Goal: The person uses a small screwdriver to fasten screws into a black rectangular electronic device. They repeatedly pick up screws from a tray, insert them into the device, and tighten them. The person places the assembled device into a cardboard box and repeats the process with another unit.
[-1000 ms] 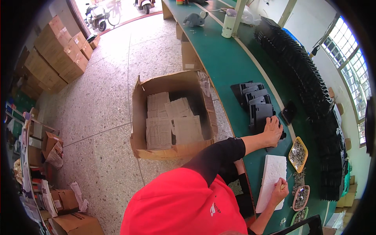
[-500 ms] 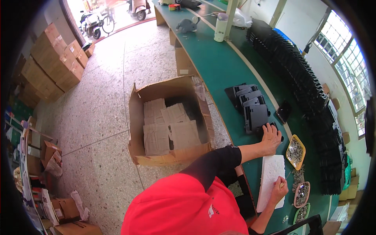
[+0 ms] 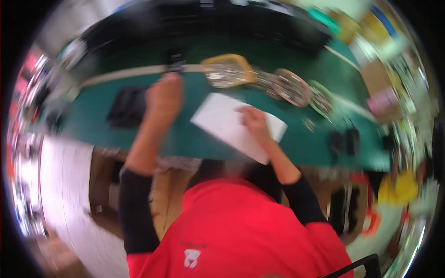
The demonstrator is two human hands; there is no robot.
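Motion smears this view. My left hand [image 3: 166, 96] is over the green table, just right of a stack of dark plastic parts [image 3: 127, 107]; its fingers are too blurred to read. Just beyond its fingertips lies a black phone-like slab [image 3: 175, 59]. My right hand [image 3: 255, 123] is above a white foam board [image 3: 218, 116], fingers curled together. What it grips is lost in the blur. Beyond the board stand a yellow tray [image 3: 251, 74], a pink tray [image 3: 306, 92] and a green tray [image 3: 327, 95], with small metal pieces in and between them.
A long row of black parts [image 3: 208, 28] runs along the table's far side. Small dark objects [image 3: 343, 142] sit at the table's right end, and loose metal bits [image 3: 308, 124] lie near the green tray. Cardboard boxes [image 3: 378, 88] stand at the far right.
The view has swung toward the table, now facing the trays. My left hand has come away from the stacked parts. My right hand stays over the foam board; its thin pointed tool no longer shows clearly.
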